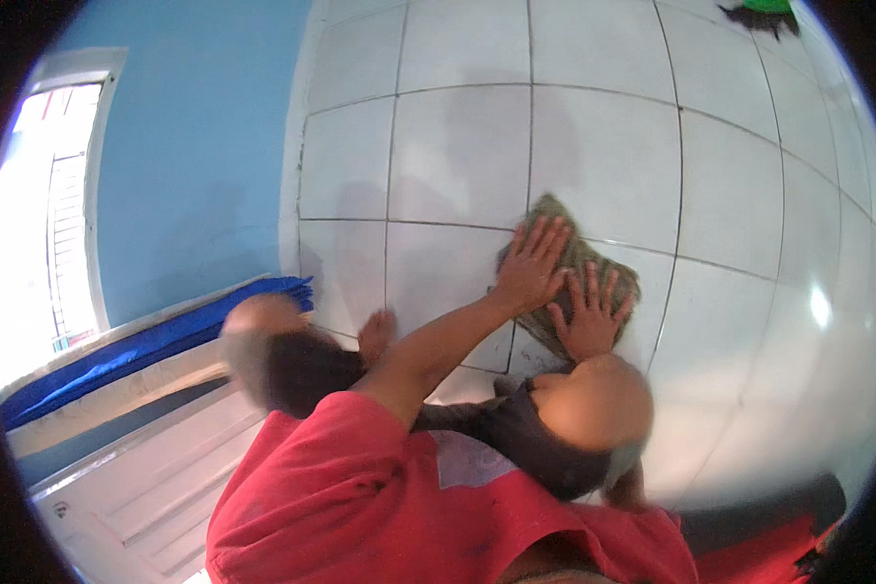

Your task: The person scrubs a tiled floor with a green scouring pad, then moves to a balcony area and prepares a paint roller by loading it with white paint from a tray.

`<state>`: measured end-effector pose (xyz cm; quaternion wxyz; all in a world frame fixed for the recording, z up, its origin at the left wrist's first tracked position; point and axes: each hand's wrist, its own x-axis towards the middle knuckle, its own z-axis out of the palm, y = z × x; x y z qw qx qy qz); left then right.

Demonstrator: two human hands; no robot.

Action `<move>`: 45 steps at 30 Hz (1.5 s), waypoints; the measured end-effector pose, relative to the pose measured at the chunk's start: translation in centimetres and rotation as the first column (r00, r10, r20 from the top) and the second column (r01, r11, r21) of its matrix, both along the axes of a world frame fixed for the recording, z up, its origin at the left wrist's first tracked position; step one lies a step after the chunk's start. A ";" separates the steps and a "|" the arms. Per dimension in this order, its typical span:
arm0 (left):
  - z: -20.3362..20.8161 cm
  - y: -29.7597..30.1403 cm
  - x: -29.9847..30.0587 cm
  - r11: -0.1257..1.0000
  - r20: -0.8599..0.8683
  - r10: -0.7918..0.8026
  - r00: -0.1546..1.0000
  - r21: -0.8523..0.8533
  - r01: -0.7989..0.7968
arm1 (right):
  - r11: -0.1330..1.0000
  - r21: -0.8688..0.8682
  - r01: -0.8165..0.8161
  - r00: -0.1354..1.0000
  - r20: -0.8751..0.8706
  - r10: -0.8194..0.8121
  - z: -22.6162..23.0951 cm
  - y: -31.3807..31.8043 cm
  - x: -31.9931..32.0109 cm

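Observation:
A rumpled green-brown cloth lies spread on the white tiled floor in front of me. My left hand presses flat on its upper left part, fingers stretched out. Beside it, my right hand lies on the cloth's lower right part with the fingers spread. Neither hand is closed round anything. My left arm reaches across between my bent knees, while most of my right forearm is hidden behind the right knee.
White floor tiles with dark joints meet a blue wall on the left. A blue-covered ledge and a white panelled door stand at lower left. A green thing with dark bristles is at far right.

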<state>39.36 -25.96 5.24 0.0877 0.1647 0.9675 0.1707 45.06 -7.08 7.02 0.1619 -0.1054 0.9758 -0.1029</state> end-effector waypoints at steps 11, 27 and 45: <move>-3.6 1.6 -25.8 0.952 -0.289 -0.222 0.931 0.143 0.272 | 0.913 0.208 0.350 0.901 -0.341 -0.268 -3.8 -3.4 -18.2; -4.5 -34.0 -31.4 0.914 -0.298 0.404 0.865 0.115 -0.388 | 0.880 0.452 -0.143 0.908 -0.294 0.299 -4.3 -34.2 -36.2; -1.8 -35.0 6.9 0.796 -0.123 0.598 0.792 -0.016 -0.605 | 0.866 -0.027 -0.500 0.863 -0.099 0.496 -0.9 -33.9 -1.5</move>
